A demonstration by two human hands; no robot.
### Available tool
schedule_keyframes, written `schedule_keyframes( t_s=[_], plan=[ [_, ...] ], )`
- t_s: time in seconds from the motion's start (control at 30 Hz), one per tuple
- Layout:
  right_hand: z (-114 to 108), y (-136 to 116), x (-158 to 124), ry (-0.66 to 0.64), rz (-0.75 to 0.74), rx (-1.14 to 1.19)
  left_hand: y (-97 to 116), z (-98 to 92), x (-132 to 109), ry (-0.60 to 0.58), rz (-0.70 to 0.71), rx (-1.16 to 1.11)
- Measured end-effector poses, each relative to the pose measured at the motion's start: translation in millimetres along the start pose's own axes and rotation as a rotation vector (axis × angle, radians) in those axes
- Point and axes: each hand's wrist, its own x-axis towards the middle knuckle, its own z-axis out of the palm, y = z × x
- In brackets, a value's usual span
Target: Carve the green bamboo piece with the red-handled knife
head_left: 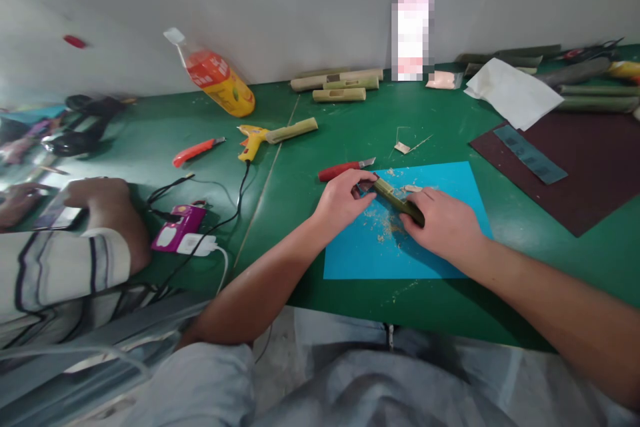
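Note:
A green bamboo tube (389, 193) with a notch cut in its upper side slants between my two hands over a blue sheet (350, 260). My right hand (440, 223) is closed around its near right end. At the far left end, my left hand (345, 203) curls its thumb and fingers about the tube; part of that end is hidden. Bamboo shavings (383, 227) are scattered on the sheet below. Just beyond my left hand lies a red-handled knife (343, 170), its blade pointing right. A small pale bamboo chip (413, 188) rests near my right fingers.
Beyond are a yellow glue gun (254, 141), an orange cutter (197, 151), cut bamboo tubes (340, 95) and a leaning drink bottle (215, 77). A purple power strip (180, 227) with cables lies left, near another person's arm (110, 213). A dark brown sheet (575, 207) lies right.

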Motion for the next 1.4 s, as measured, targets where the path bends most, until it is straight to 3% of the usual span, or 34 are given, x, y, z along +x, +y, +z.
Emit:
schedule_keyframes(
  t_s=[0.13,0.33,0.57,0.67,1.4],
  plan=[
    [0,0,0,-0.008,0.003,-0.019,2,-7.2,1,-0.064,-0.057,-0.054],
    [-1,0,0,-0.007,0.014,-0.031,1,-18.3,2,-0.089,0.010,0.116],
    [2,2,0,0.002,0.017,-0.004,1,-14.6,3,-0.020,0.306,0.398],
    [3,3,0,0.004,0.011,-0.006,3,-16.8,3,-0.046,0.345,0.414],
    [0,1,-1,0.002,0.002,-0.022,4,-15.7,1,-0.050,0.198,0.352]
  ],
)
